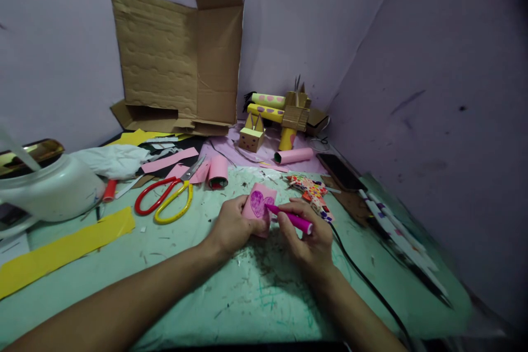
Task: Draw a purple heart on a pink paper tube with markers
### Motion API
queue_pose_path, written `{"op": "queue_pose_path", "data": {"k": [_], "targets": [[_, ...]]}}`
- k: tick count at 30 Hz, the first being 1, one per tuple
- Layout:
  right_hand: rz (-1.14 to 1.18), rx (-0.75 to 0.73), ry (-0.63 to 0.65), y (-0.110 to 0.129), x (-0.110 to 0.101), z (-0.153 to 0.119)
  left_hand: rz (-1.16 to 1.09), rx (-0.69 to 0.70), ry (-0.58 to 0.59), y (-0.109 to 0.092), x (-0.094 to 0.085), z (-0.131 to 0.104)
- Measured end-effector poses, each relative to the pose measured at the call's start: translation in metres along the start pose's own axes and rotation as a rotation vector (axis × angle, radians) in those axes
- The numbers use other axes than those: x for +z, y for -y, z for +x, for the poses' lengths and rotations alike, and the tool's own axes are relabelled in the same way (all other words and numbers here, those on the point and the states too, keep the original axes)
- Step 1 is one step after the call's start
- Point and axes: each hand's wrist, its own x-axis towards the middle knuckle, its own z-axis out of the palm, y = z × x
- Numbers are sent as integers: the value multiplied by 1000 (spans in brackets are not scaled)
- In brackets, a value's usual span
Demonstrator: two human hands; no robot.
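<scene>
My left hand (234,224) is closed around a small pink paper-covered tube (266,191), held tilted above the table. A heart (260,204) coloured in purple marks the side facing me. In my right hand (310,237) is a purple felt-tip marker (297,222), gripped like a pen, and its tip meets the heart's right edge. Left of my hands lie scissors (173,193) with one red and one yellow handle, blades spread. Just behind the held tube, another pink tube (218,171) rests on the table.
A white pot (68,187) and a yellow paper strip (66,247) are on the left. Cardboard (165,55) leans on the back wall. Tube-and-box figures (268,113) stand behind. Right lie a phone (341,171), several pens (398,231) and a black cable (367,283).
</scene>
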Motion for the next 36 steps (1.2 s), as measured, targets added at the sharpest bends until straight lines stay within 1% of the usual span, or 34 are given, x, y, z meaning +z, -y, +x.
{"op": "queue_pose_path", "data": {"k": [5,9,14,16,19,25,27,30,32,34,36], "targets": [[32,18,65,-1,0,-1,-23,-7,7,2,0,2],[27,34,51,-1,2,-1,-40,2,13,1,0,3],[26,52,31,-2,1,-1,-163,-19,68,1,0,1],[84,102,22,-3,-1,-2,-185,-26,52,1,0,1],[187,233,-15,-4,-4,-3,-194,-38,10,1,1,1],[266,395,-62,-7,-7,-2,-250,-57,-56,-2,1,4],[266,421,-67,-8,-8,-3,-283,-63,-74,-3,1,4],[291,387,-29,-9,-8,-4,-298,-78,-69,-3,2,5],[343,391,-27,-8,-7,-4,-283,-78,-66,-2,2,5],[366,454,-49,-6,-5,-2,-263,-71,-67,-1,1,5],[311,511,-38,-4,-4,-1,-248,-62,-68,0,1,5]]}}
